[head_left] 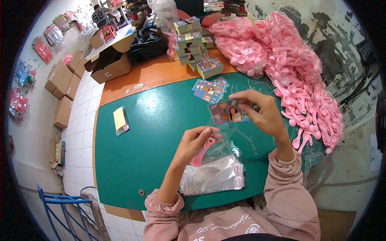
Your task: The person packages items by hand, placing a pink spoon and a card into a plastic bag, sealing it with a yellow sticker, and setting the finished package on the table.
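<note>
My left hand (193, 142) is closed with a pink plastic spoon (202, 153) at its fingers, the handle end up by the thumb. A clear plastic bag (223, 138) hangs at the same fingertips, partly see-through against the table. Between thumb and fingers my right hand (263, 114) pinches a printed picture card (227, 112), held level with the bag's upper end. Below the hands lies a stack of clear plastic bags (213, 175). Beyond the held card, several loose picture cards (210, 90) are fanned out on the green table (152, 148).
A large heap of pink spoons (285, 60), partly bagged, covers the right side. Banded card stacks (189, 42) stand at the back. A packed clear bag (120, 120) lies at left. Beyond are an open cardboard box (111, 66), a black bag (148, 45) and a seated person (100, 18).
</note>
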Motion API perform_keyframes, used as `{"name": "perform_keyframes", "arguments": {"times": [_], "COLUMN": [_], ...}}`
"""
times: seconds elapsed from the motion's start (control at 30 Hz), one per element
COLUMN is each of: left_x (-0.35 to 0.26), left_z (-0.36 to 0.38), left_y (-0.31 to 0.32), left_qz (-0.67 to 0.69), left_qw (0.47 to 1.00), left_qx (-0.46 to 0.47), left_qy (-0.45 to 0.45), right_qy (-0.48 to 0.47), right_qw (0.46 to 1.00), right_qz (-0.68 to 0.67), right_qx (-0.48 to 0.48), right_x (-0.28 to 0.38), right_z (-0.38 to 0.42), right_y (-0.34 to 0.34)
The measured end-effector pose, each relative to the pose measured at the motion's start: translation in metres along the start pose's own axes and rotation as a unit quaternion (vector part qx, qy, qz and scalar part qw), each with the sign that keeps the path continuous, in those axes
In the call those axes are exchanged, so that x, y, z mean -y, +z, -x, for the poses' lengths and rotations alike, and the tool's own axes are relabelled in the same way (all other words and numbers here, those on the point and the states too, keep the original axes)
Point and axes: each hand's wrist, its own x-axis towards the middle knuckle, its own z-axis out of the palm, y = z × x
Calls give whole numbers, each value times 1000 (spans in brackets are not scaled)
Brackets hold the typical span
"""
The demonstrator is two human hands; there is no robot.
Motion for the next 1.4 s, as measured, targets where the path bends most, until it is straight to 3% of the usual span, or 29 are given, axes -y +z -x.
{"name": "perform_keyframes", "arguments": {"times": [0.03, 0.1, 0.23, 0.3, 0.43, 0.5, 0.67, 0.77, 0.83, 1.0, 1.07, 1.1, 1.17, 1.23, 1.3, 1.4], "left_x": [0, -3, 5, -2, -1, 1, -3, -4, 0, 3, -2, -3, -6, 8, 10, 5], "left_z": [0, 0, -1, 0, 0, 0, 2, 2, 4, 12, 19, 20, 22, 19, 21, 21], "left_y": [0, -2, -3, -2, -4, -8, -6, 2, 7, 3, -7, -14, -30, -43, -47, -48], "left_qz": [6, -24, -28, -24, -20, -34, -143, -144, -113, -287, -328, -327, -389, -330, -170, -167], "left_qw": [1000, 1000, 999, 999, 999, 999, 989, 988, 993, 957, 944, 944, 908, 929, 977, 978], "left_qx": [-2, 5, 22, 20, 14, 11, 1, 55, 39, -34, 37, 37, 150, 153, 129, 123], "left_qy": [7, 0, 23, 15, 26, 0, -29, 3, 26, 7, 28, 28, 41, 69, 10, -2], "right_qy": [0, -42, -45, 8, 15, -16, -38, -44, 49, 22, 109, 110, 172, 171, 169, 182], "right_qw": [1000, 991, 983, 1000, 1000, 991, 980, 969, 954, 957, 950, 949, 956, 949, 939, 928], "right_qz": [0, 48, 73, -1, -7, 63, 62, 41, 31, -6, -101, -100, -114, -136, -160, -173], "right_qx": [0, 116, 163, 24, 12, 116, 188, 241, 292, 290, 276, 276, 207, 228, 253, 276], "right_x": [-2, -7, -2, -1, 2, 0, -6, -12, -7, -41, -50, -52, -55, -46, -44, -52], "right_z": [0, 0, -2, 0, 1, 1, 2, 3, 5, 17, 23, 25, 27, 25, 24, 27], "right_y": [0, 0, -3, 1, 3, 2, 5, 12, 23, 39, 39, 37, 34, 29, 27, 25]}}
